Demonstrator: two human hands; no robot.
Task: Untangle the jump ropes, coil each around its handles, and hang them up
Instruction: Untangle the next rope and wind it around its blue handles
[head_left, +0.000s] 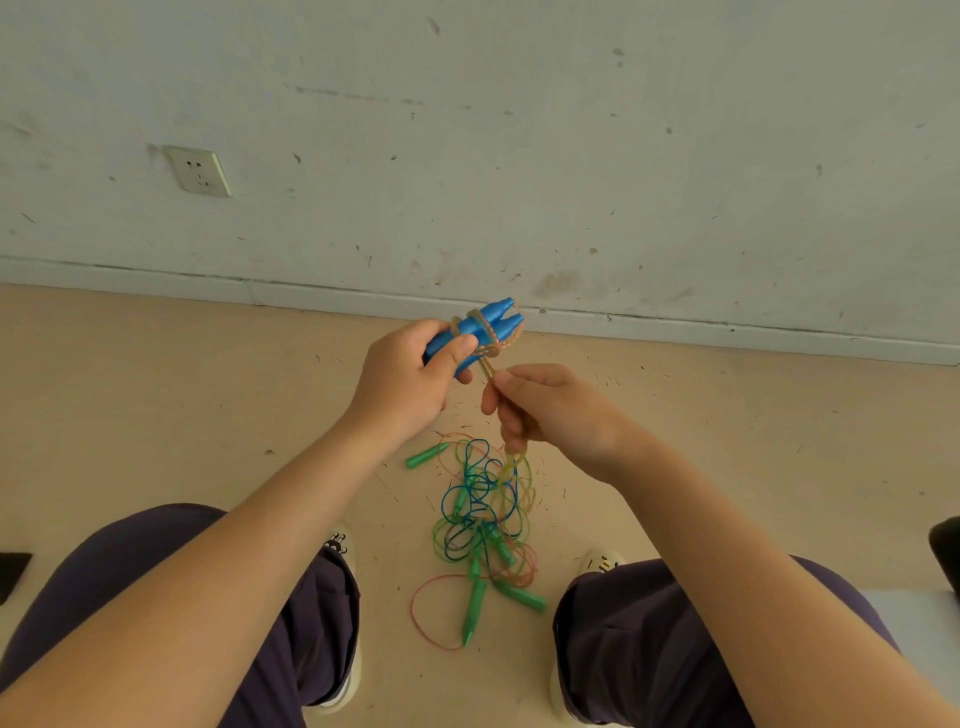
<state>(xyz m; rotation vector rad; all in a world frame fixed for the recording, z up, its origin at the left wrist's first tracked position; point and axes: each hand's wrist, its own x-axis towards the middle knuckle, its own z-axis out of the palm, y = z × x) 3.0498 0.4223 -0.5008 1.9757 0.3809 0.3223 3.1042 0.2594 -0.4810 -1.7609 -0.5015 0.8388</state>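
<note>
Blue handles (488, 325) gripped left hand (402, 382); right hand (545, 408) pinches rope (488, 368).

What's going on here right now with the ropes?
A person is winding a rope round a pair of blue handles. The left hand grips the handles together; the right hand pinches the yellowish rope, which already makes a few turns round them. A tangled pile of ropes with green handles lies on the floor between the feet.
</note>
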